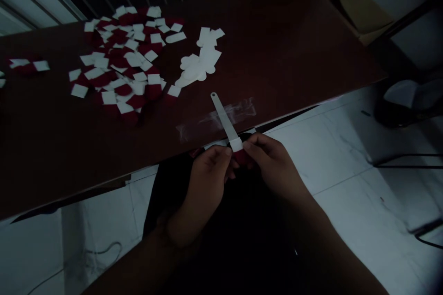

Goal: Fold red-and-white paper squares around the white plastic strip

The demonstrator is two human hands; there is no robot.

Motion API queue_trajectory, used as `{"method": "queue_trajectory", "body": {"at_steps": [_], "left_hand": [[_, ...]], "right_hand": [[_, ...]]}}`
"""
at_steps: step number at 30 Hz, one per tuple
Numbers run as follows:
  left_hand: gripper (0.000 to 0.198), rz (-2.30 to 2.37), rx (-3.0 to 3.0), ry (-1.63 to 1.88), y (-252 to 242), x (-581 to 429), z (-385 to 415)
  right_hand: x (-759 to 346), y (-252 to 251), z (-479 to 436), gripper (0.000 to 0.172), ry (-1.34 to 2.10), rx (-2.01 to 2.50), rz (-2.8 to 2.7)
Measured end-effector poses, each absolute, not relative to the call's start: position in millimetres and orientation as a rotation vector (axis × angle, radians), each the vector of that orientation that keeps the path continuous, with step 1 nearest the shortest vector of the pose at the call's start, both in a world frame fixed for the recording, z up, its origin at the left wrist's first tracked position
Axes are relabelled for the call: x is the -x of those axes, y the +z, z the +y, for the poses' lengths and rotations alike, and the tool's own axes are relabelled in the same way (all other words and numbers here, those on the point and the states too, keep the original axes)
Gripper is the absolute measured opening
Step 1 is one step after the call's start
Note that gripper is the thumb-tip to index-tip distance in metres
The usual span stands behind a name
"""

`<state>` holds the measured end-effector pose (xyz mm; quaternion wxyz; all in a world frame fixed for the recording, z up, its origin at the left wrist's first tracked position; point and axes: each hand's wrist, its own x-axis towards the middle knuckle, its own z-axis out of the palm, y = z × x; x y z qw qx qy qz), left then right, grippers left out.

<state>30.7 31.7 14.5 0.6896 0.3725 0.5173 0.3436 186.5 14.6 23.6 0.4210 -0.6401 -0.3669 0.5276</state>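
Dozens of small white-and-red squares lie heaped at the upper left of the frame on a dark reddish-brown tabletop, with a smaller group at the far left edge and a cluster of white scalloped cut-outs just right of the heap. A band of transparent tape is stuck near the table's front edge. Past the table, a cardboard box sits at the upper right, white tile floor fills the lower right, a dark seat stands at the right edge, and a thin cable trails across the lower left. A flat white strip with a hole near its rounded tip points up and slightly left, its long axis running diagonally from the hands out over the table. The left hand and right hand both pinch narrowly around its lower end, where a red piece sits just below a white square section. Fingers hide most of that red piece, so how it joins the strip is hard to make out. The forearms run off the bottom of the frame, and the area beneath the hands is too dark to read.
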Motion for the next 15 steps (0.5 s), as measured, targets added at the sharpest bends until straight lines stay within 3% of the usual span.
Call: {"method": "queue_trajectory", "body": {"at_steps": [15], "left_hand": [[0.028, 1.219, -0.936, 0.749, 12.2, -25.2, 33.7]], "right_hand": [[-188.2, 24.2, 12.6, 0.026, 1.321, 1.646, -0.938]]}}
